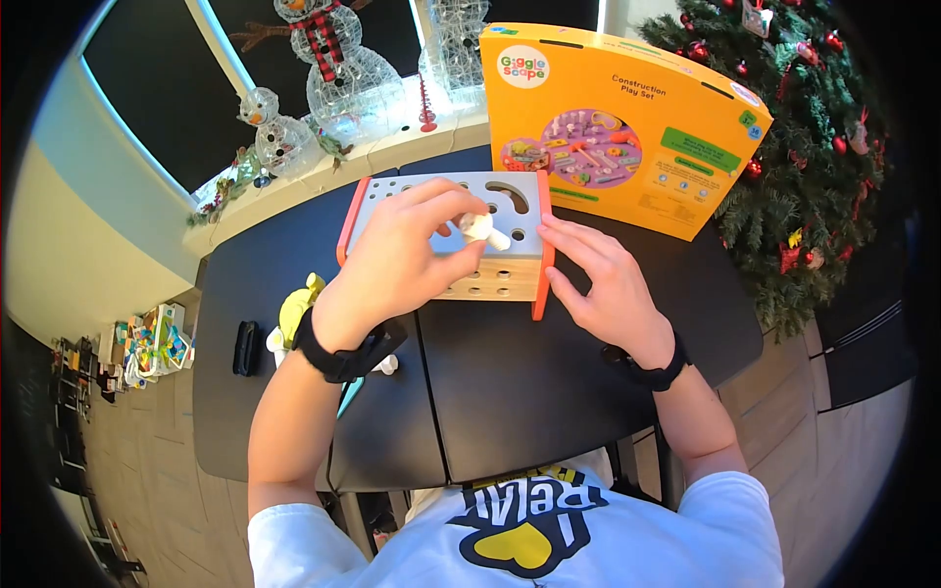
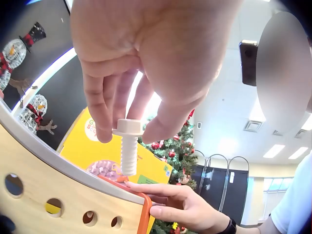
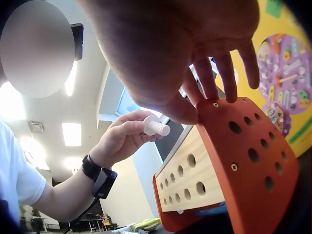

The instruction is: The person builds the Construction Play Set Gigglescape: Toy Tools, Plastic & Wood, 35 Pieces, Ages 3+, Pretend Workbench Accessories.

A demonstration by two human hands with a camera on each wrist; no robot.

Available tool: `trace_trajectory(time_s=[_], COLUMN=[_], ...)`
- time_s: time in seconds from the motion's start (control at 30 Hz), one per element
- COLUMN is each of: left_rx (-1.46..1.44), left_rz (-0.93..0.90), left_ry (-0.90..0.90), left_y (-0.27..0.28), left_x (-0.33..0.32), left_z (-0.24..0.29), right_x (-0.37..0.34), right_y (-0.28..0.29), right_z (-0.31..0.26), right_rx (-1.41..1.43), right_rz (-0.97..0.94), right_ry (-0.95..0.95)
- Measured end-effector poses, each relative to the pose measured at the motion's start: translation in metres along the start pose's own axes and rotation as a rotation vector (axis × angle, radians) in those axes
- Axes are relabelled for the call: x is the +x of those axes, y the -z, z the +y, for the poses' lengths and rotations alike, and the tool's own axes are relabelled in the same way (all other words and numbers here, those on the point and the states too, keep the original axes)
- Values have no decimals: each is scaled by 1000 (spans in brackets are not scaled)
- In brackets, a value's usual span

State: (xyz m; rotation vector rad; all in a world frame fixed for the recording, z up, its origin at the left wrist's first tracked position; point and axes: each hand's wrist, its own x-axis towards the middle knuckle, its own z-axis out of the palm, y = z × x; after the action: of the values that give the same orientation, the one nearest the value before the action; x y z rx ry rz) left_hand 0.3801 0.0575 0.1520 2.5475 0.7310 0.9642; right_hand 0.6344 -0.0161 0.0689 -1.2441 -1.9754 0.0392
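Observation:
My left hand (image 1: pixel 402 255) pinches a white toy bolt (image 2: pixel 128 151) by its head between thumb and fingers. In the left wrist view the threaded shank points down. The bolt is above the grey holed top (image 1: pixel 392 191) of a toy workbench, near its right end. My right hand (image 1: pixel 613 284) rests with extended fingers on the upper edge of the red side panel (image 3: pixel 251 161), the thumb toward the front. The workbench's wooden front (image 3: pixel 183 183) has rows of round holes. A curved slot (image 1: pixel 510 199) is cut in the top behind the bolt.
A yellow play-set box (image 1: pixel 676 147) stands behind the workbench at the right. On the black table (image 1: pixel 549 392), a green toy piece (image 1: pixel 297 309) lies by my left wrist, with a black case (image 1: pixel 247 349) left of it. A decorated tree (image 1: pixel 804 186) stands beyond.

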Motion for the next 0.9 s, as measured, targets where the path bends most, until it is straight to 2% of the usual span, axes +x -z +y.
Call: trace_trajectory(time_s=[0.17,0.37,0.57,0.67,0.77,0.9], left_rx=[48,83,152,193,153,113], left_rz=[-70,-103,-101,-201,-255,-269], left_ry=[-59,-40,-133,-122,-55,-134], left_y=[-11,-21,-21,-17,-11,-6], left_x=[22,35,42,51,57,59], left_z=[-6,-4,2,3,9,6], right_x=[1,0,0,0,0,0], right_y=[3,0,1,2,2,1], right_z=[1,2,3,2,2,2], right_rx=[10,29,28,32,26,40], right_rz=[-21,7,1,-4,-1,13], right_ry=[1,0,-8,-9,-6,-3])
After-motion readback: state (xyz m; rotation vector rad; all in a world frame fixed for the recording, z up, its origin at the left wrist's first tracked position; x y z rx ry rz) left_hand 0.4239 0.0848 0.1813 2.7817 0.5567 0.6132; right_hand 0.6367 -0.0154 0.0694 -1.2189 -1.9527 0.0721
